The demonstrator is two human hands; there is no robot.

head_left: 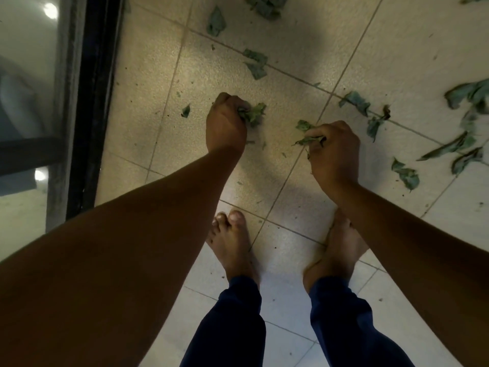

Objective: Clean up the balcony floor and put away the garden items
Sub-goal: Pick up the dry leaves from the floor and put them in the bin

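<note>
Green fallen leaves lie scattered over the pale tiled balcony floor. My left hand is low over the tiles, fingers closed around a bunch of leaves that sticks out to its right. My right hand is closed on a few leaves, with one leaf tip poking up above the fingers. Loose leaves lie beyond both hands: a small one left of my left hand, a pair farther out, and a strip beside my right hand.
A black door frame with glass runs down the left side. More leaves and a leaf cover the tiles at the right, others at the top. My bare feet stand just behind the hands.
</note>
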